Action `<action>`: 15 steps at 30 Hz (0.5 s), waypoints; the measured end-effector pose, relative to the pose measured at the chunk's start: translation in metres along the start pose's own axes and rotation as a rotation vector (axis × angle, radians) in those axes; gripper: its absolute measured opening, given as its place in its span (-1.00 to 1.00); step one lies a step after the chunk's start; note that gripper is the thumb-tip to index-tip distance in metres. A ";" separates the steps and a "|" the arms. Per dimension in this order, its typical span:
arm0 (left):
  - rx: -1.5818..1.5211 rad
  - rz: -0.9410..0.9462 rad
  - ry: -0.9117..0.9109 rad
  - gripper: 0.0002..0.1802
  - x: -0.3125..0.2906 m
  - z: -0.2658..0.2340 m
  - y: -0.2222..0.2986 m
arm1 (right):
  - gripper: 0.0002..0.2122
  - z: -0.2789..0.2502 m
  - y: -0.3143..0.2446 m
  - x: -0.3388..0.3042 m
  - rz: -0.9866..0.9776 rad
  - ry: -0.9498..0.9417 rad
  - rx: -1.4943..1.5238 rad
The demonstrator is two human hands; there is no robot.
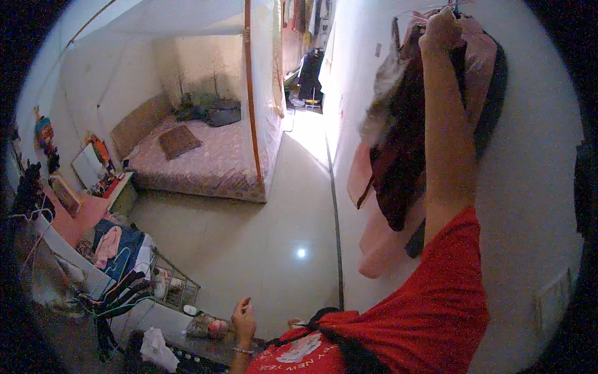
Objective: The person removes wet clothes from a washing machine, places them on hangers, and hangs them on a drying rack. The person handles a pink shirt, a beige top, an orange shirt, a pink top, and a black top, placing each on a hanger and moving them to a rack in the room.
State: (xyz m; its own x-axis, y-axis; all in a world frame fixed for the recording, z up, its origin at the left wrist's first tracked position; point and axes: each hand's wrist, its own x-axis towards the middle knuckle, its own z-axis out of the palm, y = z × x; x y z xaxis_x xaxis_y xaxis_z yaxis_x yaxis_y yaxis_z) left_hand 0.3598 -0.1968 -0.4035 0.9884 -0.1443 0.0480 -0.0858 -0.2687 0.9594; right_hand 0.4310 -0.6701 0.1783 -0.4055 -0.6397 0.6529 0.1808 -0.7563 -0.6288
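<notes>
- Right grip (443,30), upper right of the frame: closed into a fist at the tops of the hangers (425,14), gripping there; the fingers hide exactly which hooks lie inside.
- Clothes (398,165), hanging below that fist along the wall (523,206), right side of the frame: pink, dark maroon, pale grey and black pieces overlap, with the raised bare forearm crossing in front of them.
- Left grip (244,321), bottom centre of the frame: fingers loosely curled and partly open, holding nothing; a bracelet (243,351) circles the wrist.
- Red shirt (430,305), lower right of the frame: its sleeve runs up toward the raised arm.
- White crumpled cloth (158,350), bottom left of the frame, left of the lower hand.
- Wire hangers (117,306), lower left of the frame, tangled near folded blue and pink clothing (115,245).
- Bed (199,165), upper left of the frame: patterned pink cover, a brown cushion (179,142) lying on it.
- Pale tiled floor (261,243), centre of the frame, between bed and wall.
</notes>
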 end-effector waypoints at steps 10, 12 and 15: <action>-0.078 0.004 -0.008 -0.74 -0.008 -0.008 -0.008 | -0.72 0.007 0.020 0.027 -0.300 -0.085 -0.652; -0.028 0.018 -0.057 -0.74 -0.008 -0.006 0.003 | -0.68 0.003 0.017 0.029 -0.162 -0.082 -0.629; -0.079 0.027 -0.100 -0.74 -0.008 0.005 0.003 | -0.62 0.001 0.046 0.088 -0.374 -0.160 -0.791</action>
State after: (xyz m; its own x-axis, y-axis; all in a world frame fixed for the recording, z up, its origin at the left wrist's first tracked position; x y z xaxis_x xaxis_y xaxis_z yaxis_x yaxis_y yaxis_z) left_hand 0.3511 -0.2010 -0.4024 0.9681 -0.2456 0.0499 -0.0982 -0.1884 0.9772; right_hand 0.4049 -0.7614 0.2068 -0.1731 -0.4263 0.8879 -0.6342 -0.6415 -0.4317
